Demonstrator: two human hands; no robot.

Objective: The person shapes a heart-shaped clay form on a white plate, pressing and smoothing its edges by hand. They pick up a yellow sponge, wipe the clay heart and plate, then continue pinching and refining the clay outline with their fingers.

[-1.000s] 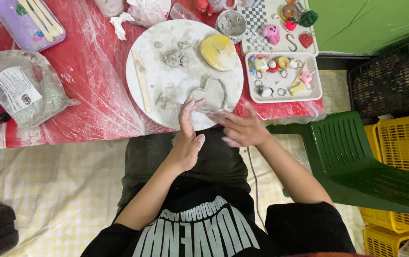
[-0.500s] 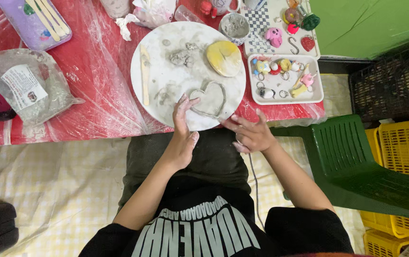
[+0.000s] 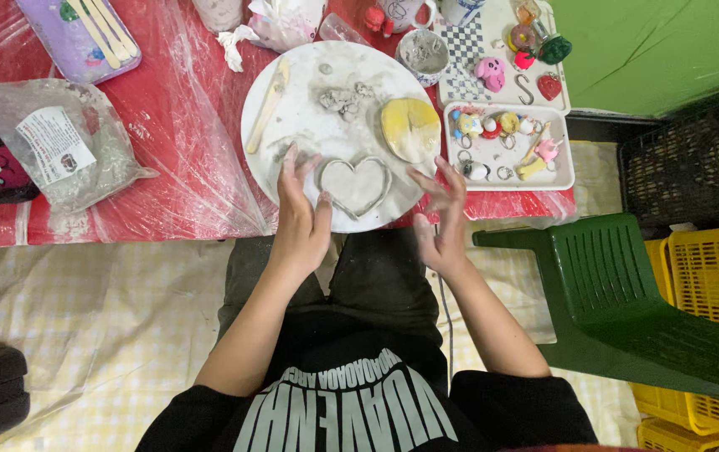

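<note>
A grey clay heart [image 3: 354, 185] with a raised rim lies at the near edge of a round white board [image 3: 309, 92] on the red table. My left hand [image 3: 299, 219] rests flat on the board, its fingers just left of the heart, holding nothing. My right hand [image 3: 440, 219] hovers at the heart's right side with fingers spread and empty. Further back on the board are a yellow sponge [image 3: 410, 128], a clump of clay scraps [image 3: 341, 99] and a wooden modelling tool [image 3: 268, 104].
A white tray [image 3: 562, 172] of small coloured figures sits right of the board. A bag of clay [image 3: 62, 149] lies at left, a purple tray [image 3: 62, 42] with sticks behind it. A small bowl of slip [image 3: 423, 51] stands at the back. A green plastic chair [image 3: 627, 293] and yellow crates [image 3: 715, 268] stand at right.
My right hand has lifted off the heart's lower right side and opened its fingers. My left hand has slid forward onto the board beside the heart.
</note>
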